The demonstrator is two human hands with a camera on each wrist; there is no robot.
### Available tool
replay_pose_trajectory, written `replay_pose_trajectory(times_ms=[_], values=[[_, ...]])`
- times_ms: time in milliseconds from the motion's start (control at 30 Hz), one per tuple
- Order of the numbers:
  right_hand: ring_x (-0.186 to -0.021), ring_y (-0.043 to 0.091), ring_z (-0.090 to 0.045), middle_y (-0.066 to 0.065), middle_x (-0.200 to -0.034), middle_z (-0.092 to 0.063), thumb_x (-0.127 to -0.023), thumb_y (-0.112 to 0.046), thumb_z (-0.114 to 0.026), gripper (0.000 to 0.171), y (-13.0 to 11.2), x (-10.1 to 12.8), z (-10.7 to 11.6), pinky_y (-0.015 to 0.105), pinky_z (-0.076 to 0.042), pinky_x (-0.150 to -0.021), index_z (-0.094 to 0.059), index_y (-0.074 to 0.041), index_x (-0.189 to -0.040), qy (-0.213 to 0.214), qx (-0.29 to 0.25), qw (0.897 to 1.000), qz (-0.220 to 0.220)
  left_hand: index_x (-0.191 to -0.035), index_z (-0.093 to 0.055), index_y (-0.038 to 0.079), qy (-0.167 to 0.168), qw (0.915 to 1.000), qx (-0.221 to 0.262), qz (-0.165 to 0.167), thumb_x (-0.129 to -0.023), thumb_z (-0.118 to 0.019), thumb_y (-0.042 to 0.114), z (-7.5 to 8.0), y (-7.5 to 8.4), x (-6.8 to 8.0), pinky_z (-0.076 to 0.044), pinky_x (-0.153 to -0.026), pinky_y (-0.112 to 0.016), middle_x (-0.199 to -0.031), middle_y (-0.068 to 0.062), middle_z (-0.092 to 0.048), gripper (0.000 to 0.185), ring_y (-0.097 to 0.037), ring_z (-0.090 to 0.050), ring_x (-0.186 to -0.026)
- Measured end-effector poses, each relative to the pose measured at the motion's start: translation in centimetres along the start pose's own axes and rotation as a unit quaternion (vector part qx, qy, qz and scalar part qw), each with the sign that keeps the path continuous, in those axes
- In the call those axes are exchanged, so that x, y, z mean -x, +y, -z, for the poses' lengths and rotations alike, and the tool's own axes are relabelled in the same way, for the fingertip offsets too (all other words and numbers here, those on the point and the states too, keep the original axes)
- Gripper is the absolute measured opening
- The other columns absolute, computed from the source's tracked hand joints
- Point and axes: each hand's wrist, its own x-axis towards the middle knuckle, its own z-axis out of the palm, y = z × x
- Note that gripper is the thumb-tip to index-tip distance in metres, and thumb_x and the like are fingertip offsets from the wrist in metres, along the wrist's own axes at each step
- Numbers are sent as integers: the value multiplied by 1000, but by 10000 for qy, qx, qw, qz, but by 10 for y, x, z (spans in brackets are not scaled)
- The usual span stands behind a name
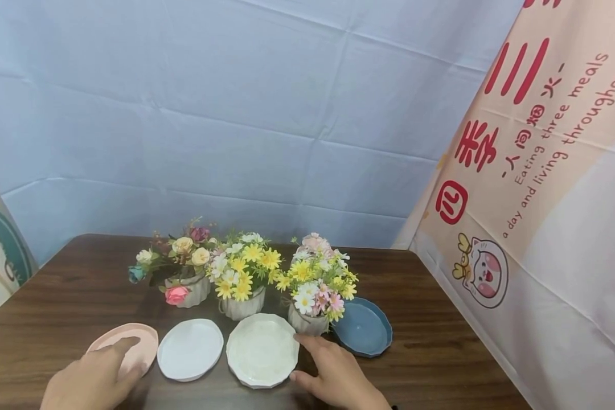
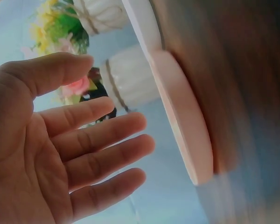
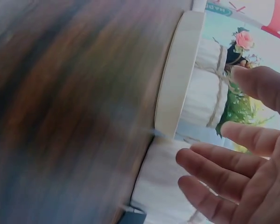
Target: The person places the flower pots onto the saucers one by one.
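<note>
My left hand [image 1: 89,376] hovers at the near left of a pink plate [image 1: 146,344], overlapping it in the head view. In the left wrist view its fingers [image 2: 102,144] are spread and hold nothing, beside the plate's rim. To the right lie a white plate [image 1: 190,349] and a cream plate with a faceted edge [image 1: 262,350]. At the cream plate's right edge is my right hand [image 1: 335,370], thumb and index finger pointing toward its rim. The right wrist view shows this hand's fingers [image 3: 214,170] extended and apart, with nothing in them.
Behind the plates stand three pale pots of artificial flowers: a rose pot [image 1: 195,290], a yellow daisy pot [image 1: 243,304] and a mixed pink and yellow pot [image 1: 308,323]. A blue plate [image 1: 365,327] lies at the right on the brown wooden table [image 1: 441,364]. Cloth curtains [image 1: 236,142] hang behind.
</note>
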Motion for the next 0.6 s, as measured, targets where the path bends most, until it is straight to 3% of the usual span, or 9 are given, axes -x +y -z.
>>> replay_pose_trajectory(times_ms=[333, 600], values=[[-116, 26, -50, 11, -129, -52, -86, -35, -65, 61, -7, -18, -5, 42, -46, -88, -45, -5, -136, 214, -768, 9965, 245, -119, -56, -3, -117, 9997, -114, 194, -83, -64, 41, 12, -24, -8, -44, -57, -59, -100, -26, -62, 57, -42, -61, -82], [-107, 31, -56, 16, -128, -52, -87, -32, -65, 60, -3, -26, -7, 40, -49, -81, -44, -4, -136, 247, -1247, 9917, 168, -121, -51, -9, -515, 9975, 90, 470, -83, -61, 49, 19, -34, -9, -44, -56, -59, -96, -25, -63, 70, -47, -59, -82]])
